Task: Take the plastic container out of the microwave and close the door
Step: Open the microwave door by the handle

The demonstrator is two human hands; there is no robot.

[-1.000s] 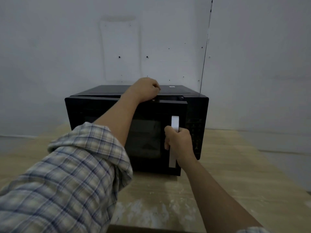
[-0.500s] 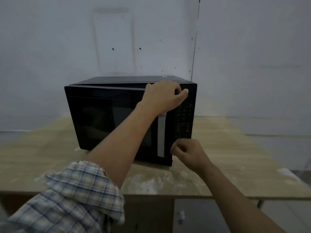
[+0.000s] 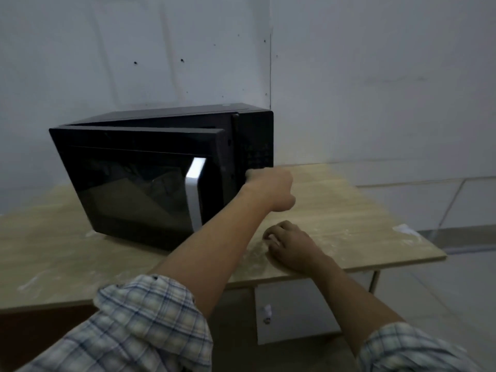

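The black microwave (image 3: pixel 253 135) stands on the wooden table (image 3: pixel 354 210) with its door (image 3: pixel 128 183) swung partly out from the right side. A silver handle (image 3: pixel 194 194) runs down the door's right part. My left hand (image 3: pixel 271 190) reaches to the door's free edge, its fingertips curled into the gap between door and body. My right hand (image 3: pixel 291 247) rests palm down on the table in front of the microwave, fingers bent, holding nothing. The plastic container is not in sight; the dark door glass hides the inside.
A grey wall stands close behind the microwave. The table's front edge (image 3: pixel 322 272) runs just under my right hand, and its right corner (image 3: pixel 440 255) is near. A white smear (image 3: pixel 405 229) lies by that corner. A pale panel (image 3: pixel 295 312) sits under the table.
My left hand came down from the microwave's top to the door's free edge, and the door has swung further out. My right hand let go of the handle and dropped to the table.
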